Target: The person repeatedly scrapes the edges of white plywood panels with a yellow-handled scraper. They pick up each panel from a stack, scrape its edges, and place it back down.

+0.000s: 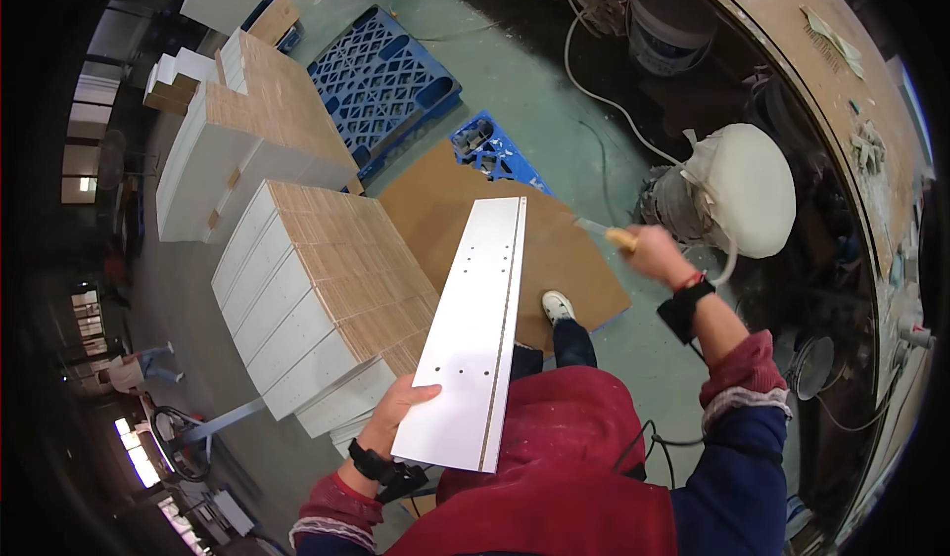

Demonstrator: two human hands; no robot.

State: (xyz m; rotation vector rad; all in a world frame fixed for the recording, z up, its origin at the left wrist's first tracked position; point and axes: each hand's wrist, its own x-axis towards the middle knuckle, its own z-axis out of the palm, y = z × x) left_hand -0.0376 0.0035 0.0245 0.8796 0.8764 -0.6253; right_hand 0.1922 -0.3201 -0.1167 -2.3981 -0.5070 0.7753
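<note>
A long white board (465,319) with several drilled holes and a groove along its right edge stretches away from me, tilted in the air. My left hand (398,400) grips its near left edge, thumb on the white face. Out to the right, well apart from the board, my right hand (658,257) is wrapped round a yellow-handled tool (620,238). Its thin pale blade points left toward the board and is blurred, so the exact kind is unclear. Stacked white boards (327,294) with brown edges stand just left of the held one.
Brown sheet material (564,269) covers the floor ahead, near my shoe (557,306). Beyond lies a blue plastic pallet (386,91). At right are a round cream-topped stool-like object (747,190), a white bucket (668,37), a trailing hose (614,101) and a long workbench (782,12).
</note>
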